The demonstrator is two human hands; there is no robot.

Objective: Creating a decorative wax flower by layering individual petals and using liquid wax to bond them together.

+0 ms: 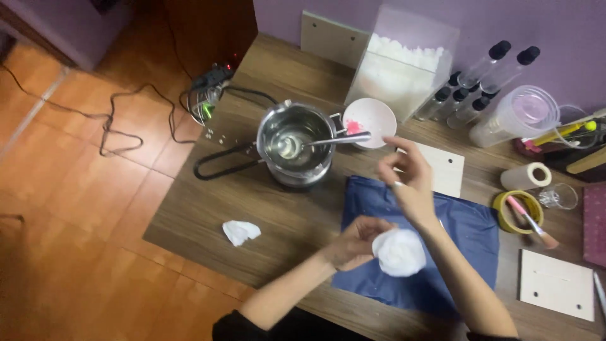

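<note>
L hand (351,243) grips white wad (399,252); R hand (410,180) raised, fingers loosely spread, holding nothing.

Wad sits over blue cloth (470,230) on desk (278,221), L fingers closed on its left edge. Looks soft, light, crushable, prob. tissue; best pinched at the rim, gently. Steel pot (297,142) w/ spoon (338,140) beyond, pink-flecked bowl (372,120) beside it. Crumpled tissue (240,232) well apart, left.

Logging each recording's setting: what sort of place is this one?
Probably a home craft bench. A wooden table carries a steel melting pot, a clear box of white flakes and empty clear tubes with black caps.
</note>
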